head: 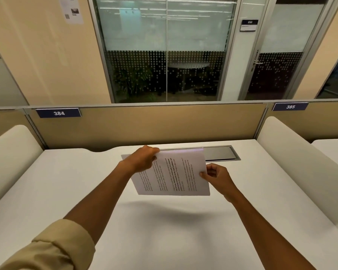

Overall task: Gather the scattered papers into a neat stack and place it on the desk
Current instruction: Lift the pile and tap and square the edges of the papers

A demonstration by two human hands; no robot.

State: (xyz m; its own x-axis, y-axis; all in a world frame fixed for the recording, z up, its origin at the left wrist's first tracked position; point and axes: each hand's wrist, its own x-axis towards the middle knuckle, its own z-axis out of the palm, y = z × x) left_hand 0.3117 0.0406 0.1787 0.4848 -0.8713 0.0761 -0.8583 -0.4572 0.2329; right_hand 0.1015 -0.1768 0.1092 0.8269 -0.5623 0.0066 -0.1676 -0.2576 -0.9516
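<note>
Desk [70,191]; papers [174,172] above, hand-held.

desk [164,240] lying bare beneath papers [172,172] | dividers [293,162] closing in both sides | panel [144,125] blocking rear | hatch [220,152] sitting flush

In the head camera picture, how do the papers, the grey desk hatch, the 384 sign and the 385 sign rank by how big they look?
Largest to smallest, as they appear:
1. papers, held above the desk by the left hand and right hand
2. hatch, though the papers cover part of it
3. 384 sign and 385 sign: too alike to rank.
</note>
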